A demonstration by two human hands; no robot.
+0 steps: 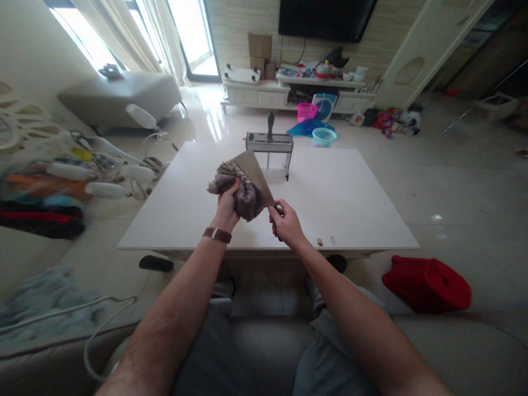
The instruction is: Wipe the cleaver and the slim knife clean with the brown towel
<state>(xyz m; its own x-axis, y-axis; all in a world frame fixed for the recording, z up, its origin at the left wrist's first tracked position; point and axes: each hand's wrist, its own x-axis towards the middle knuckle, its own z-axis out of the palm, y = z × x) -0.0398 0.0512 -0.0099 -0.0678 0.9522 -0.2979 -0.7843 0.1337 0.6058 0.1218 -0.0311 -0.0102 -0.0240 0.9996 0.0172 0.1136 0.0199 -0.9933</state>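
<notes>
My right hand [285,222] is closed round the dark handle of a wide steel cleaver [256,175], whose blade points up and away over the white table [350,203]. My left hand [228,204] grips a fuzzy brown-grey cloth [243,193] pressed against the blade's left side. A brown watch strap sits on my left wrist. Behind the blade, at the table's far edge, stands a metal knife rack [270,147] with one dark-handled knife upright in it.
A red bag [427,283] lies on the floor at the right. A black slipper [155,263] sits under the table's left front edge. Clutter and white tools fill the left side. Small baskets [323,137] and a TV stand [289,93] are beyond the table.
</notes>
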